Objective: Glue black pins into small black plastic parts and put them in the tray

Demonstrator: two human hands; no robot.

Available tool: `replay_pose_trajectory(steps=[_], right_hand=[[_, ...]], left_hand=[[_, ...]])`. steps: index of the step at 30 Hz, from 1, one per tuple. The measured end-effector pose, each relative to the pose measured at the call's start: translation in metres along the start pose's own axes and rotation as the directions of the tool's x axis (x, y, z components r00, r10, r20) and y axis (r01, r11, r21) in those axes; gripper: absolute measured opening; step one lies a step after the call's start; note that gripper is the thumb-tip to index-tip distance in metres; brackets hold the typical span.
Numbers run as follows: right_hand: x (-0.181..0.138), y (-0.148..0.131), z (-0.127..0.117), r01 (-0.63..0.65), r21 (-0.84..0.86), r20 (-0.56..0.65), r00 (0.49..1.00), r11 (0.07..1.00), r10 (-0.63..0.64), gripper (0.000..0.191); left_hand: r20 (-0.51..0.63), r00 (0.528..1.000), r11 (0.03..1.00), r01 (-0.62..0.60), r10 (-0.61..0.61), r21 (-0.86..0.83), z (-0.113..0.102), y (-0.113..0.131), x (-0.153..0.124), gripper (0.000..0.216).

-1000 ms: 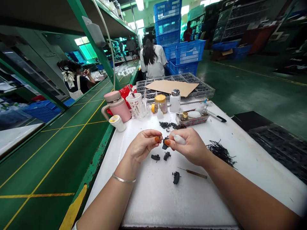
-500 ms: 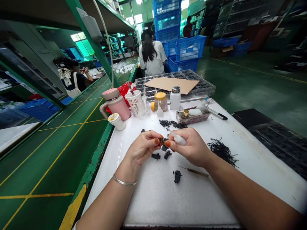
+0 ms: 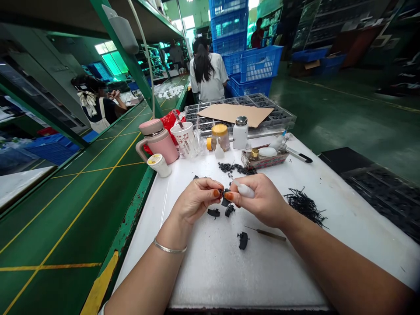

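My left hand [image 3: 197, 200] pinches a small black plastic part [image 3: 225, 193] between thumb and finger, above the white table mat [image 3: 210, 275]. My right hand [image 3: 260, 200] grips a white squeeze bottle [image 3: 245, 190], its tip at that part and a fingertip close against it. Below my hands lie several similar black parts, including one [image 3: 213, 213], another [image 3: 230, 210] and a third [image 3: 243, 240]. A thin pick with a wooden handle [image 3: 269, 235] rests to the lower right of my right hand. Loose black wire pieces [image 3: 305, 206] lie beyond it.
A smaller heap of black bits [image 3: 236, 169] lies ahead. Behind it stand a pink tumbler [image 3: 158, 141], a white cup [image 3: 183, 139], jars, a white bottle [image 3: 240, 133] and a parts tray [image 3: 236, 114]. Co-workers sit and stand beyond, near stacked blue crates [image 3: 229, 26].
My hands stay nearly still on the small black part. The whole scene drifts slightly upward in view as my head tilts a little.
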State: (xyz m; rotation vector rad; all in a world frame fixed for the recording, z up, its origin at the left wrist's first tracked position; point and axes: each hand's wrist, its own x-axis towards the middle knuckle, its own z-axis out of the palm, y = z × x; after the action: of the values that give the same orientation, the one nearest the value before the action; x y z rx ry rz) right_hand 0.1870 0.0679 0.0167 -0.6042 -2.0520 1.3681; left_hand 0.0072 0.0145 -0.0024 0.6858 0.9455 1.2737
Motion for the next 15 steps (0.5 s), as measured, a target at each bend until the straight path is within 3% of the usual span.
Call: replay_pose_trajectory(steps=[8,12,15], right_hand=[[0.0051,-0.004,0.0012,-0.162,0.163,0.016,0.987,0.973,0.162,0.033],[0.0058,-0.0022,0.0022,-0.252,0.367,0.123,0.967,0.895,0.222,0.037],[0.0062,-0.0003,0.0031,-0.259,0.429,0.15,0.965,0.865,0.215,0.038]], left_hand=[[0.021,0.988,0.972,-0.154,0.152,0.18,0.0003,0.0043,-0.0006,0.018],[0.047,0.99,0.975,-0.138,0.132,0.175,-0.0008,0.0036,-0.0015,0.016],[0.044,0.994,0.982,-0.109,0.103,0.152,-0.0017,0.003,-0.0015,0.017]])
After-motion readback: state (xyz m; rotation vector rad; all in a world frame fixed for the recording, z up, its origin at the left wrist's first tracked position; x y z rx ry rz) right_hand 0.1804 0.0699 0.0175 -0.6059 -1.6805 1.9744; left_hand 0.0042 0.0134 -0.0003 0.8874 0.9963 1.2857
